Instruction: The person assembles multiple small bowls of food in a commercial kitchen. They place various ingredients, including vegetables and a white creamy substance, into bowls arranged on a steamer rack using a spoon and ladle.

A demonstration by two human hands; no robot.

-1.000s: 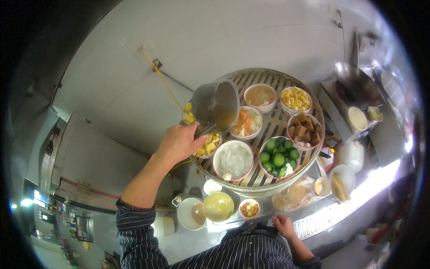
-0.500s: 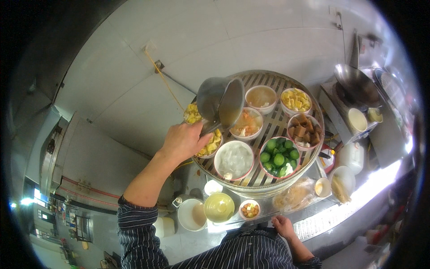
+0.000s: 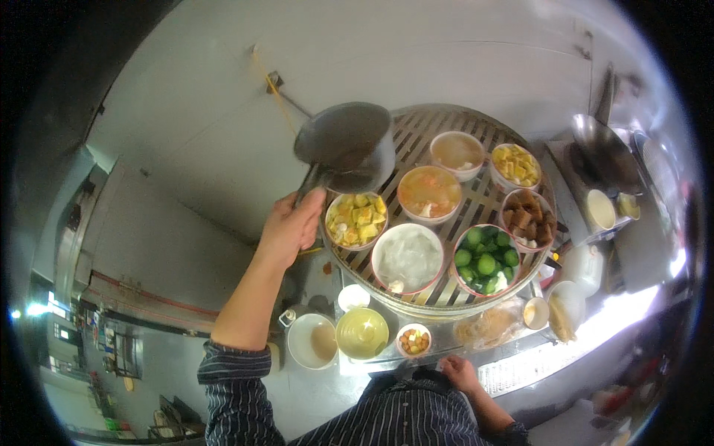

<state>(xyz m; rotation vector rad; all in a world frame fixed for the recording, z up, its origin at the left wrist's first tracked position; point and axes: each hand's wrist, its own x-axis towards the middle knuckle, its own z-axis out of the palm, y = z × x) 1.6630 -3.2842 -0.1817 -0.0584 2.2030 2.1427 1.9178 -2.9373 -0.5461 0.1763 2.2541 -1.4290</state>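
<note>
My left hand (image 3: 290,230) is closed round the handle of a dark grey saucepan (image 3: 378,149), held nearly level over the left side of a large round slatted steamer rack (image 3: 416,119). Below the pan stands a bowl of yellow chunks (image 3: 357,221). To its right are a bowl of orange shreds in broth (image 3: 429,192) and a bowl of pale translucent pieces in liquid (image 3: 407,258). How much the saucepan holds is hard to make out. My right hand (image 3: 460,372) hangs low by my waist at the counter's edge, fingers curled, with nothing visible in them.
The rack also bears a bowl of cut green vegetables (image 3: 485,260), brown chunks (image 3: 528,219), yellow pieces (image 3: 515,166) and a cloudy broth (image 3: 457,154). In front stand a white tub (image 3: 311,342), a yellowish bowl (image 3: 362,333) and a small bowl (image 3: 413,340). A wok (image 3: 606,152) sits far right.
The saucepan was tipped right over the orange-shred bowl; it has swung back left and levelled. Broth in that bowl looks higher. The whole view has shifted slightly; my right hand stays low.
</note>
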